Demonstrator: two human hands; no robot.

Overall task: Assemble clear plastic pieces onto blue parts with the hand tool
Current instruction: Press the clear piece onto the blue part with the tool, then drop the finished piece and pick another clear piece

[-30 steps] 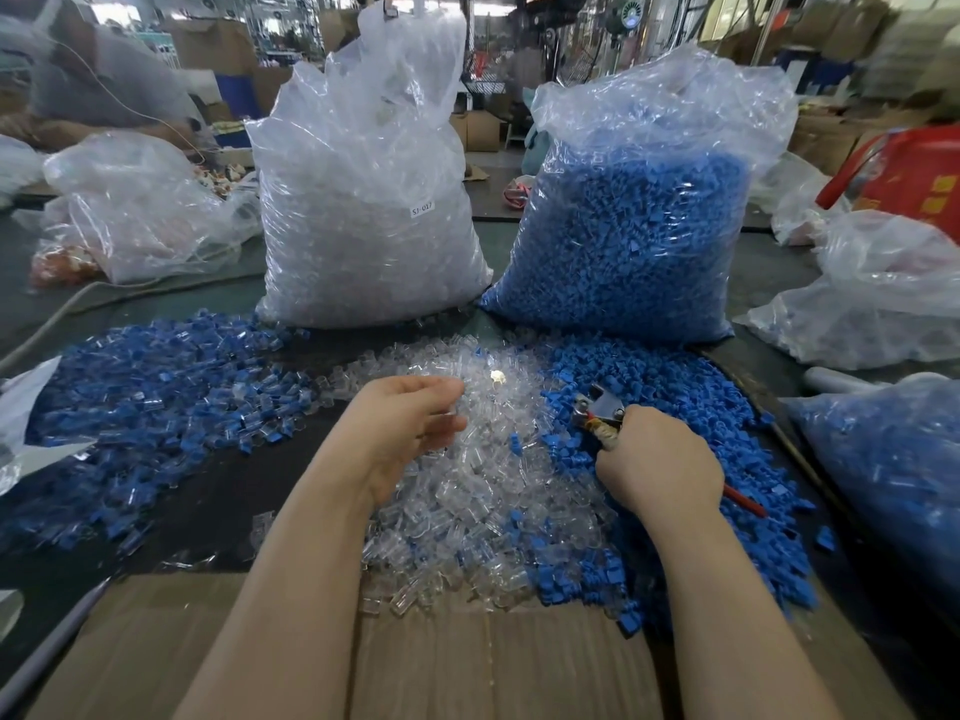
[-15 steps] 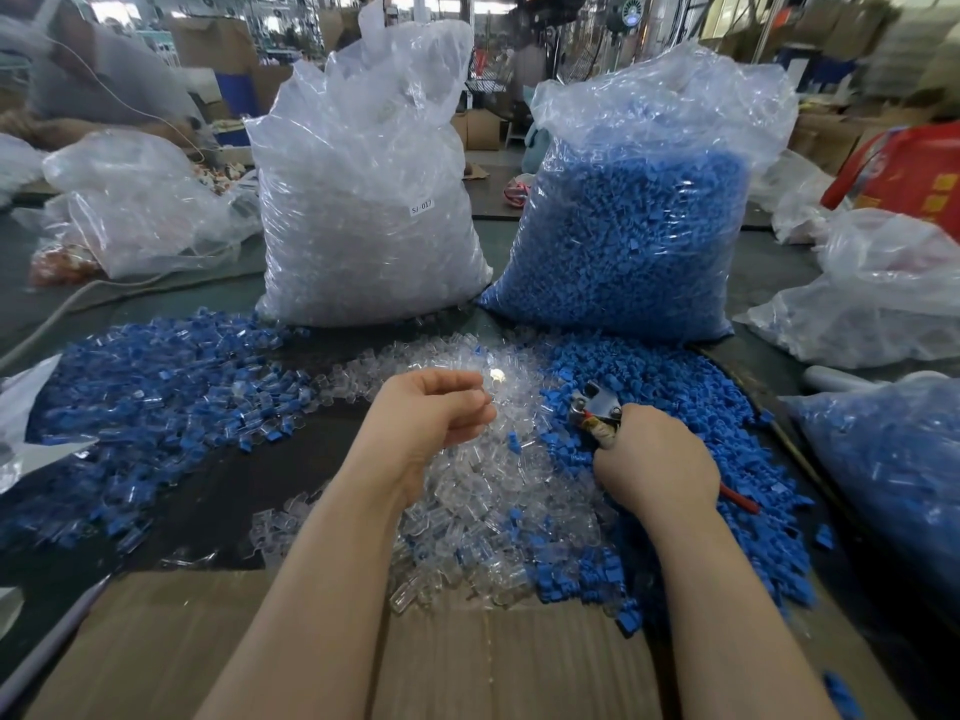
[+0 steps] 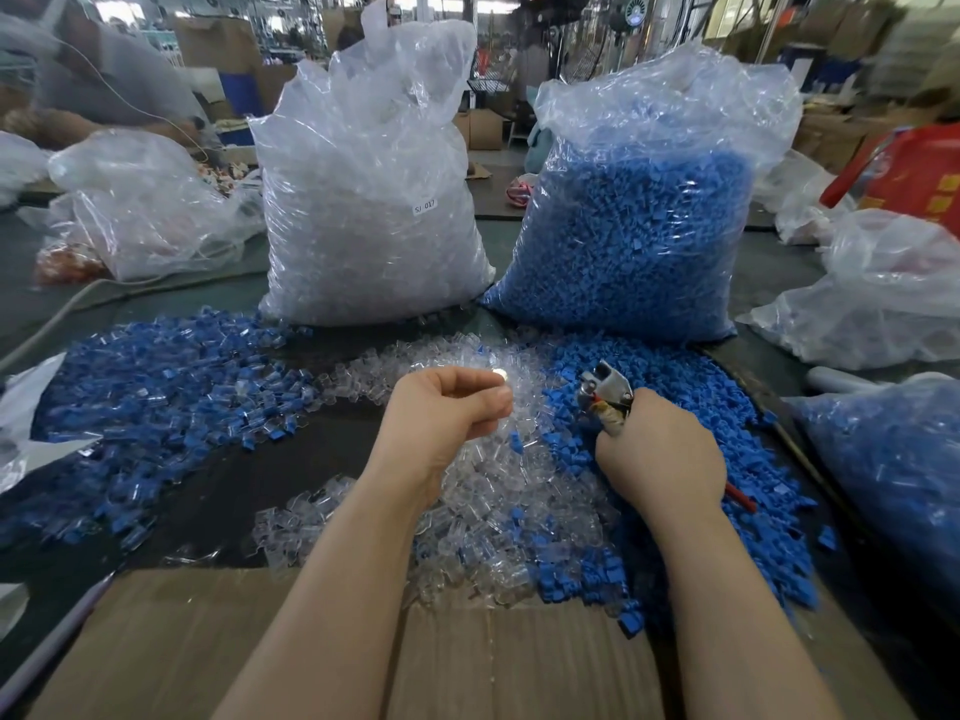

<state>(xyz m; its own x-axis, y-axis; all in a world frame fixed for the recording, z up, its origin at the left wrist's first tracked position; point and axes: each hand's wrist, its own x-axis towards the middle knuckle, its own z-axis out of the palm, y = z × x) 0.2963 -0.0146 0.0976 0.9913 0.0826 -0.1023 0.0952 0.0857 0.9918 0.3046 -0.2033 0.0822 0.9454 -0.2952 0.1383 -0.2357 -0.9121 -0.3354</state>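
Behind the tabletop (image 3: 322,459) stretches a blurred workshop of cartons and bags; at 12 o'clock stand 2 big sacks, the clear sack (image 3: 363,210) and, to its right, the blue sack (image 3: 639,236).

Between the sacks and the person lie 3 heaps: joined pieces (image 3: 156,387) at 9 o'clock, clear pieces (image 3: 498,511) in the middle, blue parts (image 3: 675,397) at 3 o'clock, with stray blue ones mixed into the clear heap along its right edge.

The left hand (image 3: 447,418) hangs over the clear heap with its grip curled. Something small glints at the fingertips (image 3: 501,392), likely 1 clear piece pinched there, though it is too small and too transparent against the heap to be sure.

The right hand (image 3: 660,454) has its grip closed around the tool (image 3: 605,392), whose metal nose points up toward 11 o'clock, just beside the left fingertips. Whether the nose holds a blue part cannot be told.

Risks from here, as I judge them:
- The clear piece is small and slick, so a loose pinch could drop it into the heap, where it would vanish.
- The left fingertips sit near the tool's nose, so squeezing early could nip skin.
- A piece seated askew on its blue part could crack or jam when pressed.
- The heaps touch, so a sweep of either forearm could mix them further.
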